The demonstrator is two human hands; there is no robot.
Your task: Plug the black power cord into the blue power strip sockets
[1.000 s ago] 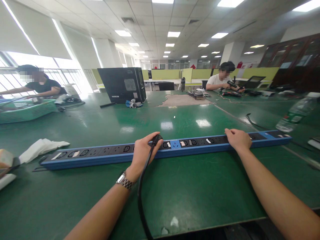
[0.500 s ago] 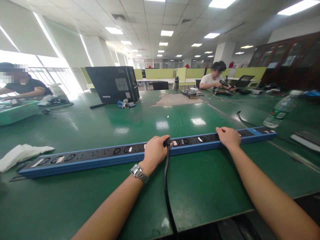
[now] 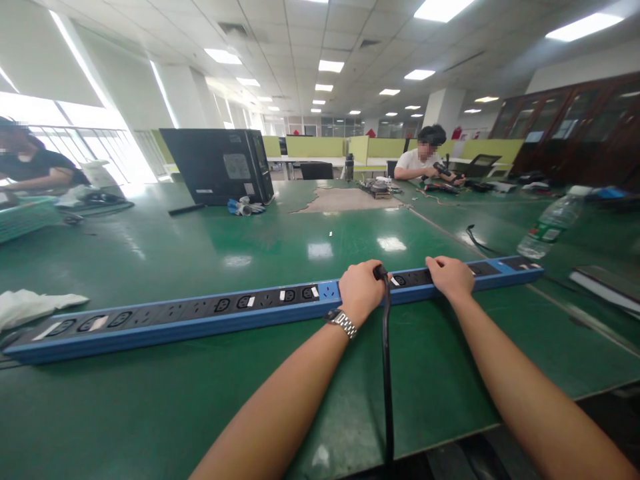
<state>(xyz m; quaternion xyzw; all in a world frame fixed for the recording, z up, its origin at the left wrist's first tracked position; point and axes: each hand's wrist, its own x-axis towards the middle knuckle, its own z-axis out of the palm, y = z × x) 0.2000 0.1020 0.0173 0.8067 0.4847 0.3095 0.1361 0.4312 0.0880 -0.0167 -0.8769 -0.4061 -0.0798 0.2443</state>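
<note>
A long blue-and-black power strip (image 3: pixel 200 331) lies slantwise across the green table, its top lined with sockets, some carrying small white labels. My left hand (image 3: pixel 361 288), with a metal watch at the wrist, is closed around a black power cord plug (image 3: pixel 381 271) just over the strip's right half. From that plug the black cord (image 3: pixel 387 367) hangs down past the near table edge. Whether the plug sits in a socket is hidden by my fingers. Farther right, my right hand (image 3: pixel 453 279) grips the strip, thumb and fingers bent over its far edge.
A tilted-looking water bottle (image 3: pixel 550 223) stands beyond the strip's right end, near a dark book-like object (image 3: pixel 605 287). Crumpled white tissue (image 3: pixel 35 308) lies at left. Farther back are a black computer case (image 3: pixel 215 167), gloves (image 3: pixel 245 207), a green basket (image 3: pixel 27 220) and two people.
My left hand has moved right along the strip with the plug, nearer my right hand, uncovering a blue socket. My right hand keeps its place on the strip.
</note>
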